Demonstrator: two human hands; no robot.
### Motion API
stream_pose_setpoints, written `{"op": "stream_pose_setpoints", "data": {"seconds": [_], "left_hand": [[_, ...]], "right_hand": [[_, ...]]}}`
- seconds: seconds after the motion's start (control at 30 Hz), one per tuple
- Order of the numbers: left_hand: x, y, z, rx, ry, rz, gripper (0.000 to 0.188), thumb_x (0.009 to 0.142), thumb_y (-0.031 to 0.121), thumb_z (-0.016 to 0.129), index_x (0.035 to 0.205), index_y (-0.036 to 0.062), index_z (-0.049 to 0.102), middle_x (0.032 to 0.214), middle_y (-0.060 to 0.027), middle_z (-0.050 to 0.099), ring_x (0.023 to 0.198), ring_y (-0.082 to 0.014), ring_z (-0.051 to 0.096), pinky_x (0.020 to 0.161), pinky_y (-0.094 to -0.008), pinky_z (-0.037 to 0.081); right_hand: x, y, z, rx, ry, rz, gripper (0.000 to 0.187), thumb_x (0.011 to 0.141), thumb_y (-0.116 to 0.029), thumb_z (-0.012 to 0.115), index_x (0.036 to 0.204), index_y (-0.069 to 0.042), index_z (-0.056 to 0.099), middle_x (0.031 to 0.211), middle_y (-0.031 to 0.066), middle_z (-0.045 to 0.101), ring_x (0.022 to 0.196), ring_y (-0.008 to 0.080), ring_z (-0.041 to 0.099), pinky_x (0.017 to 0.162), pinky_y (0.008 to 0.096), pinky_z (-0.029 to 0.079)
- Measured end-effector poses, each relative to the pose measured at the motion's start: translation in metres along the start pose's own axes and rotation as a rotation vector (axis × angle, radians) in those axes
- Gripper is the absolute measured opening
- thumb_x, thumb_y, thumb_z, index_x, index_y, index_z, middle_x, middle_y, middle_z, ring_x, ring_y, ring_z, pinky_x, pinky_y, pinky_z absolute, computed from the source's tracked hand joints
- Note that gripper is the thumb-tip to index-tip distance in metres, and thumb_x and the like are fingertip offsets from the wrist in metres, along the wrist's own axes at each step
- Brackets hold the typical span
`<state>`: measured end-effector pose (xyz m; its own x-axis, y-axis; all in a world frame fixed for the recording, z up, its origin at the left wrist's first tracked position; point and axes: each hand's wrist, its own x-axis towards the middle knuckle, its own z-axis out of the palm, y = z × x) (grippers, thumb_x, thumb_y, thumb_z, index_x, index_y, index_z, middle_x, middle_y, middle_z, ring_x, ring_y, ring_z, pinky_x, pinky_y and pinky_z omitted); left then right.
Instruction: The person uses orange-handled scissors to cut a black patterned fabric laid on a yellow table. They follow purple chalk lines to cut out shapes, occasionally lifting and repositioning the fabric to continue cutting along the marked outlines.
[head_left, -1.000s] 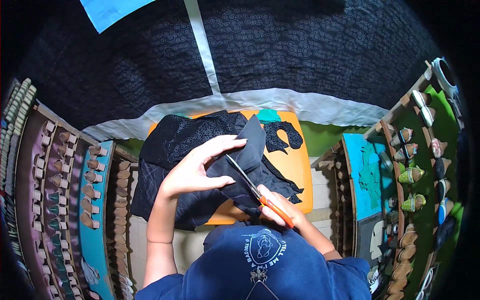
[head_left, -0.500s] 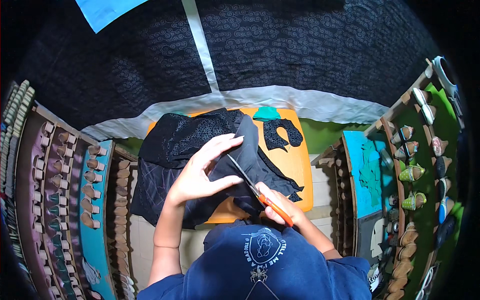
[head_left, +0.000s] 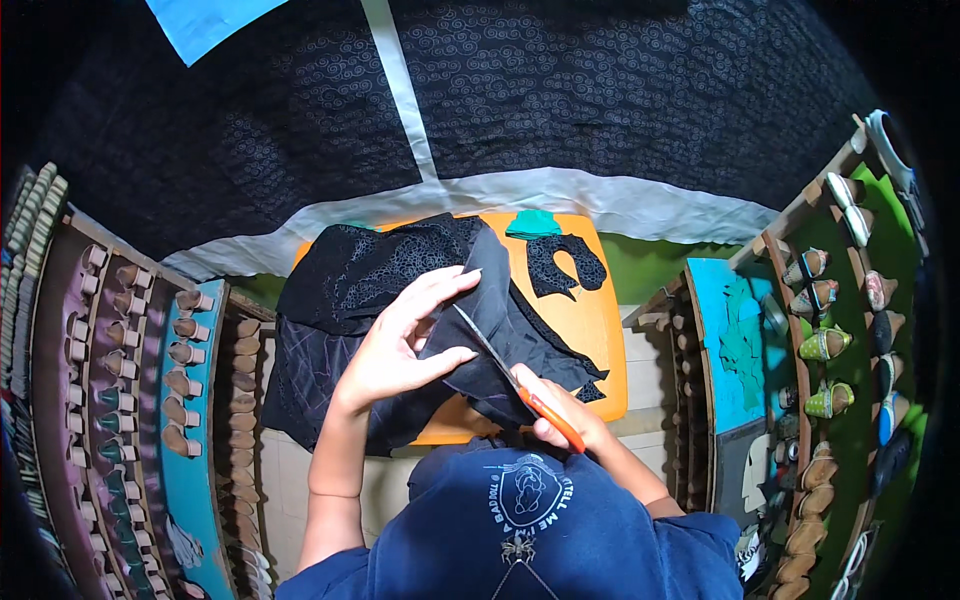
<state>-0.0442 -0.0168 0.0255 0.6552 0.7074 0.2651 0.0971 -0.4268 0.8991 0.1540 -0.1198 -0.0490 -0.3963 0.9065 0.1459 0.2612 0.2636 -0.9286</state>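
Observation:
My left hand (head_left: pixel 405 345) is curved round a raised fold of black fabric (head_left: pixel 487 290), with the thumb and fingers gripping it from the left. In my right hand (head_left: pixel 560 405) is a pair of scissors (head_left: pixel 548 418) with orange handles. Its long metal blades slant up and left against the fabric, close to my left thumb and fingers. How far the blades stand apart is hard to make out. The rest of the black cloth, partly lacy and patterned with cut-out holes (head_left: pixel 405 260), lies bunched over the left of the orange table (head_left: pixel 603 340), and some hangs over the near edge.
A horseshoe-shaped black lacy piece (head_left: pixel 590 262) and a small green cloth stack (head_left: pixel 533 224) lie at the table's far right. Racks of shoe lasts (head_left: pixel 183 355) flank the left side. Shelves with shoes (head_left: pixel 823 345) and green scraps (head_left: pixel 740 340) stand at the right.
The raised fabric fold has shifted slightly left, and my left thumb has drawn back a little. The scissors stay in almost the same place in my right hand.

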Motion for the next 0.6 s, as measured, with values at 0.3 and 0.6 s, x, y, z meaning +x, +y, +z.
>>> {"op": "stream_pose_setpoints", "data": {"seconds": [0.3, 0.6], "left_hand": [[-0.006, 0.003, 0.01, -0.044, 0.08, 0.03, 0.063, 0.065, 0.0, 0.068, 0.122, 0.0076, 0.044, 0.126, -0.0093, 0.032, 0.111, -0.0149, 0.04, 0.085, -0.0228, 0.04], [-0.013, 0.0, 0.016, -0.118, 0.13, 0.004, 0.071, 0.06, -0.002, 0.071, 0.124, 0.005, 0.04, 0.129, -0.0094, 0.029, 0.113, -0.0149, 0.038, 0.086, -0.0235, 0.041]], "right_hand": [[-0.003, 0.007, 0.006, 0.055, 0.019, 0.007, 0.082, 0.068, -0.078, 0.027, 0.098, -0.002, 0.035, 0.071, 0.0163, 0.044, 0.066, 0.0363, 0.048, 0.06, 0.0389, 0.037], [-0.001, 0.0, 0.006, 0.047, 0.04, -0.036, 0.082, 0.068, -0.077, 0.026, 0.1, -0.002, 0.036, 0.077, 0.0174, 0.045, 0.073, 0.0365, 0.048, 0.065, 0.0385, 0.037]]}}
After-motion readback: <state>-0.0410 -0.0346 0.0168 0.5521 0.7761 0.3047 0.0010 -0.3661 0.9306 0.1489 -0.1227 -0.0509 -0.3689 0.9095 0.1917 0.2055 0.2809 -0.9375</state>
